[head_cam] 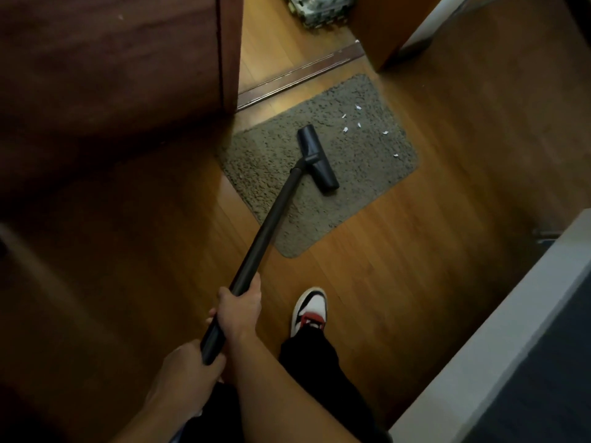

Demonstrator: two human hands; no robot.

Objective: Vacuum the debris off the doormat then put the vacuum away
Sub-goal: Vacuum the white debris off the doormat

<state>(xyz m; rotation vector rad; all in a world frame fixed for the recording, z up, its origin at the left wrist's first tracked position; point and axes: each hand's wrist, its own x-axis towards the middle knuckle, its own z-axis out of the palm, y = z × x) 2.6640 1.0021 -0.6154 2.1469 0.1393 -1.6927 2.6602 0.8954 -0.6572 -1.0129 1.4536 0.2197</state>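
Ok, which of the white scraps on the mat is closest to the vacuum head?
The scrap at the left of the cluster, lying just right of the vacuum head on the doormat. The others sit farther right or farther up toward the mat's far edge.

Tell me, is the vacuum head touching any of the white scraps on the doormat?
Apart. The head view shows the vacuum head on the doormat, with bare mat between it and the nearest white scraps off to its right.
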